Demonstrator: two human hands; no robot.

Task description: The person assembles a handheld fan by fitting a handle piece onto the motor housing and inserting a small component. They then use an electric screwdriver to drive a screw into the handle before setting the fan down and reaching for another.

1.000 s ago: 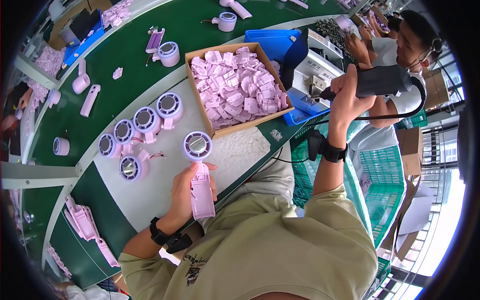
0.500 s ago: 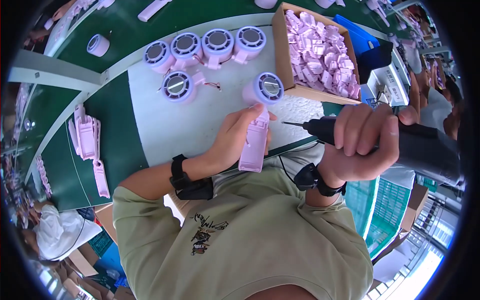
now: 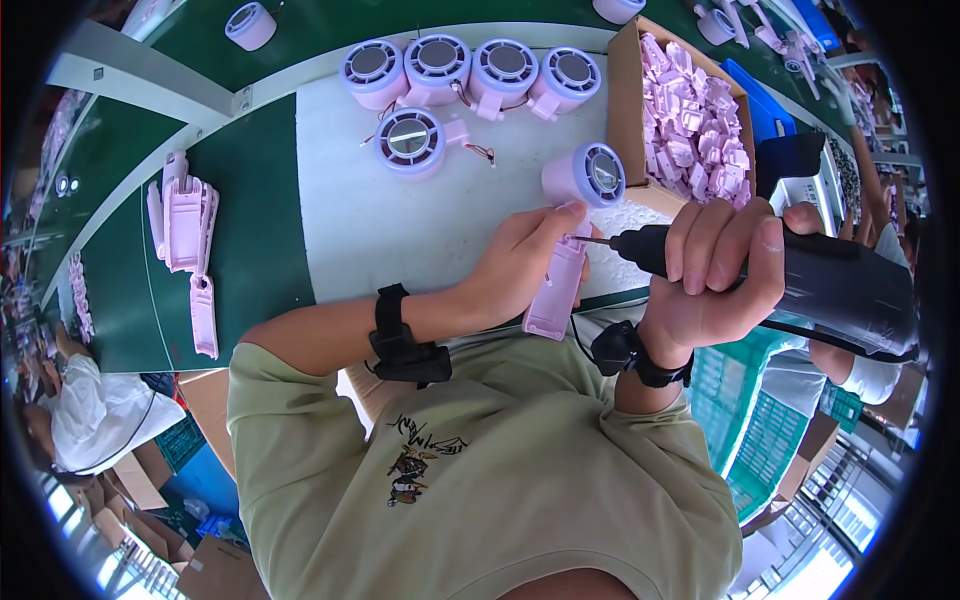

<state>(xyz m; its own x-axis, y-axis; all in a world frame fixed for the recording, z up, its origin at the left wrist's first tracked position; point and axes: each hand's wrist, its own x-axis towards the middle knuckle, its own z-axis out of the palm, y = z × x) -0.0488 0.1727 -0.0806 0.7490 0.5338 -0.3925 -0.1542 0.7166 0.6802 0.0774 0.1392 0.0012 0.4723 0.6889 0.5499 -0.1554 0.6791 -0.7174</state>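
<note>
My left hand (image 3: 515,262) is closed round a pink handheld fan (image 3: 553,305), its thumb near the neck. The fan's round head (image 3: 588,177) points away from me, and its hollow handle lies open-side up, slanting toward my body. In my right hand (image 3: 718,285) is a black electric screwdriver (image 3: 845,292), held level with the fingers wrapped over its body. Its thin bit reaches left to the top of the handle, just below my left thumb. Whether a screw sits under the tip is too small to tell.
Several fan heads (image 3: 437,65) with short wires stand on the white mat (image 3: 345,240). A cardboard box (image 3: 625,95) full of small pink parts is at the far right. Pink handle shells (image 3: 190,230) lie on the green table at left. A green crate (image 3: 735,420) stands right of me.
The screwdriver's bit, apart from the fan before, now meets the top of its handle. My left hand and the fan appear farther right, as the whole view has shifted too.
</note>
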